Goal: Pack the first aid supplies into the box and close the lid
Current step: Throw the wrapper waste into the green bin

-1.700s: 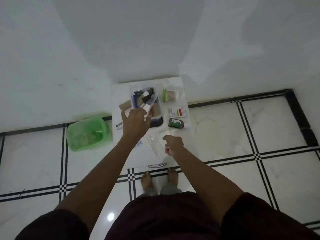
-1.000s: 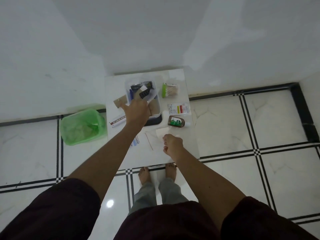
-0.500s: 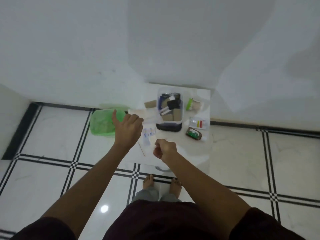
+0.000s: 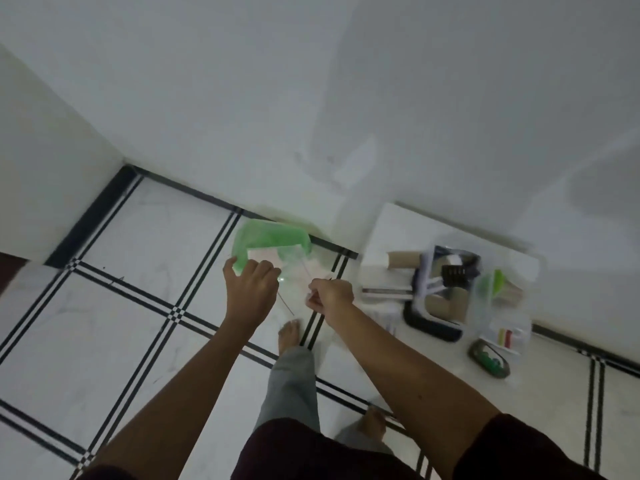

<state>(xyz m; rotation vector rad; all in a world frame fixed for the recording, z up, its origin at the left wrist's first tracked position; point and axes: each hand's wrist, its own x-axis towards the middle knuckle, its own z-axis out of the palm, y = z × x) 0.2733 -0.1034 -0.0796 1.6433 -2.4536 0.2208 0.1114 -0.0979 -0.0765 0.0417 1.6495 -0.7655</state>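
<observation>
Box (image 4: pixel 446 292) of clear thin plastic on the table (image 4: pixel 388 233) looks light and flexible, best gripped at its rims; left hand (image 4: pixel 247 292) spread open, right hand (image 4: pixel 330 294) fisted on something unclear.

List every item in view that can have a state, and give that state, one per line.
Clear box: open, no lid on, partly filled with supplies.
Green bin: on the floor by the wall, open top, paper inside.
Left hand: fingers spread, reaching at the bin's rim.
Right hand: closed in a fist; contents cannot be told.
Brown bottle: lying on its side on the white table, unpacked.
Cardboard roll: lying beside the box, unpacked.
</observation>
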